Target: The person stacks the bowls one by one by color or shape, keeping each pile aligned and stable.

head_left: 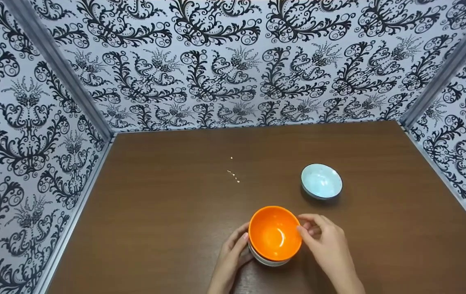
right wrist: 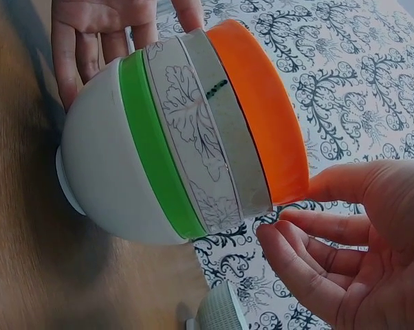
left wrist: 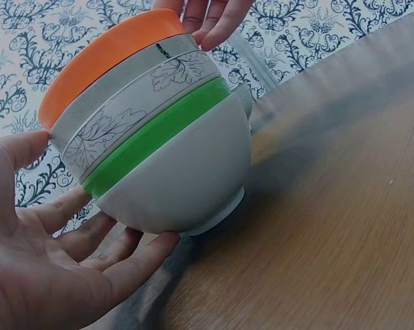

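A stack of nested bowls stands on the table, with an orange bowl (head_left: pixel 274 233) on top. Below it in the left wrist view come a pale grey-green bowl (left wrist: pixel 117 86), a white bowl with leaf drawings (left wrist: pixel 142 103), a bright green bowl (left wrist: pixel 159 137) and a plain white bowl (left wrist: pixel 186 165) at the bottom. My left hand (head_left: pixel 231 253) holds the stack's left side, thumb near the upper rims and fingers curved along the lower bowls. On the right, my right hand (head_left: pixel 327 243) pinches the orange bowl's edge between thumb and fingers.
A light blue bowl (head_left: pixel 321 181) stands apart on the brown table (head_left: pixel 167 196), behind and right of the stack. Small bright flecks (head_left: pixel 233 175) show on the tabletop. Black-and-white patterned walls (head_left: pixel 233 65) enclose the table at the back and both sides.
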{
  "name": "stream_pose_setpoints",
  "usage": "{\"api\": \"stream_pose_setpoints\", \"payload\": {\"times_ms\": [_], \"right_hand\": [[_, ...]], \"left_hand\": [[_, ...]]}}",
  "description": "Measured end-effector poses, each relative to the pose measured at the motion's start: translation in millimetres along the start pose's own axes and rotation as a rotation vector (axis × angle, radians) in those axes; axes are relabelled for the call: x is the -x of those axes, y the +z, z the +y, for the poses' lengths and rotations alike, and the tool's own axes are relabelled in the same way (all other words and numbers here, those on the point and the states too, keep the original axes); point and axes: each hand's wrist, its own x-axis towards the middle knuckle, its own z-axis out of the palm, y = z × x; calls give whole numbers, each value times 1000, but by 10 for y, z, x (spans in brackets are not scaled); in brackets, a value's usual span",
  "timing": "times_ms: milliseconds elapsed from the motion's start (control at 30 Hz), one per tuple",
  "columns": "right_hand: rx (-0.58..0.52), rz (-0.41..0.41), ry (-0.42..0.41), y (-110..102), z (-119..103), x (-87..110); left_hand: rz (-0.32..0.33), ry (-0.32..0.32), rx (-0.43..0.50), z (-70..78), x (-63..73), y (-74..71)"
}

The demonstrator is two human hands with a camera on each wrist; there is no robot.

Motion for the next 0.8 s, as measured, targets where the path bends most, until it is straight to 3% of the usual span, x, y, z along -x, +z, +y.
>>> {"api": "stream_pose_setpoints", "payload": {"times_ms": [800], "right_hand": [[-12, 13, 24, -85, 108, -31]], "left_hand": [[5, -11, -7, 28, 7, 10]]}}
